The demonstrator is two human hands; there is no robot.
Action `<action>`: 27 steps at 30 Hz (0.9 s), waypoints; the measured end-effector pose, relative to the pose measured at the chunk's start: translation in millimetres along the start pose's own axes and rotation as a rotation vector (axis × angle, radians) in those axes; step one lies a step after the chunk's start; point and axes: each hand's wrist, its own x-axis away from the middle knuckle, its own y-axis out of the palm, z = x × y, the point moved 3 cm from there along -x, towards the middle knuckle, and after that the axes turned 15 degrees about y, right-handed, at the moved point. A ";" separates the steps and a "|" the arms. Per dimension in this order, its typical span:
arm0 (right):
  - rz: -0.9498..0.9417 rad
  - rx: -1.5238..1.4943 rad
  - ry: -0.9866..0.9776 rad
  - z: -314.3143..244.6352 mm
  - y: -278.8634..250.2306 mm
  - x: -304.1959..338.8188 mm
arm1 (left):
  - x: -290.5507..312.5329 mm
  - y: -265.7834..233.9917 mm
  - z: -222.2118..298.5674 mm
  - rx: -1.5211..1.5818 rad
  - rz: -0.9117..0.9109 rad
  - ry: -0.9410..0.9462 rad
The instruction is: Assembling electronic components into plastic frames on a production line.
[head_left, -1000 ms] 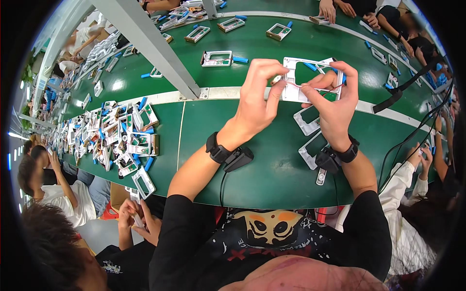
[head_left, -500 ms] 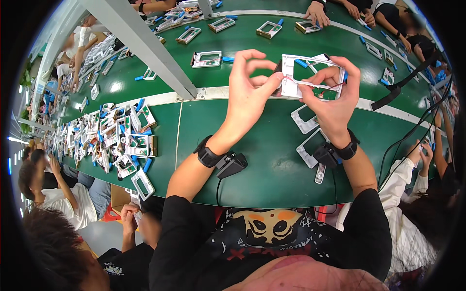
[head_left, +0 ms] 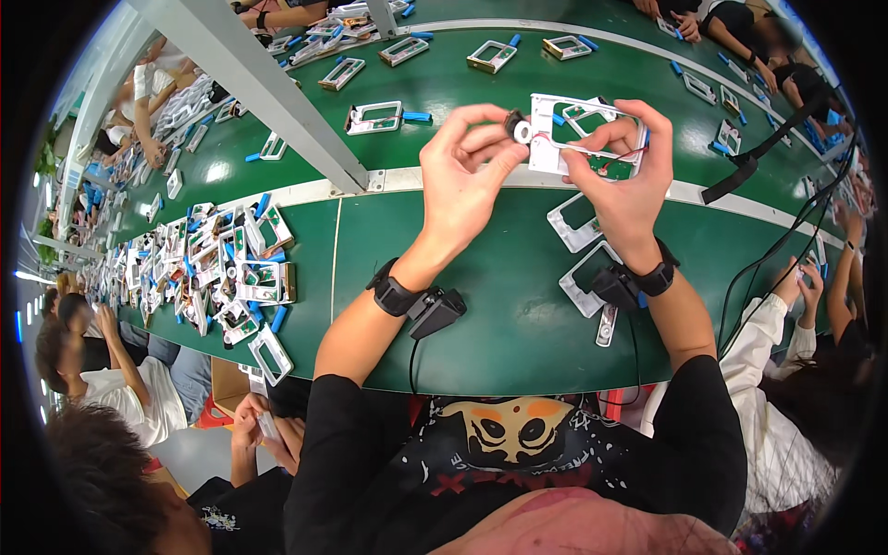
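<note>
My right hand (head_left: pixel 622 157) grips a white plastic housing (head_left: pixel 546 159) with a large rectangular opening. A green circuit board (head_left: pixel 622 170), a red wire and a bit of blue show at its right side, partly behind my fingers. Just left of the housing, my left hand (head_left: pixel 472 171) pinches a small dark part with a round white ring (head_left: pixel 523 132), which looks like a speaker. It stands apart from the housing's left edge. Below my right hand, two more white housings (head_left: pixel 575 239) rest on the green table, with a small white oblong piece (head_left: pixel 606 326) beside them.
A heap of white housings with blue cylinders (head_left: pixel 208 264) covers the table's left part. Beyond a pale rail (head_left: pixel 407 178), several similar units (head_left: pixel 375 117) lie on a green surface. A grey post (head_left: pixel 268 92) rises at left; black cables (head_left: pixel 786 250) hang at right. Other people sit on both sides.
My left hand has drawn the small part slightly left, off the housing, and turned it so its white ring shows. Units beyond the rail have shifted left; a co-worker's hand there has withdrawn.
</note>
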 end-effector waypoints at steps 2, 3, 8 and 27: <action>-0.013 0.089 -0.035 5.2 1.0 2.5 | 0.1 0.3 -0.3 -0.041 -0.016 -0.002; -0.010 0.089 -0.033 6.6 1.0 2.9 | 1.3 1.0 0.0 -0.050 0.004 -0.014; -0.008 0.121 -0.092 9.8 3.8 4.2 | 3.1 0.3 -1.3 -0.095 0.021 0.005; 0.000 0.123 -0.172 13.8 5.9 8.7 | -4.8 -3.3 12.0 -0.124 0.004 -0.064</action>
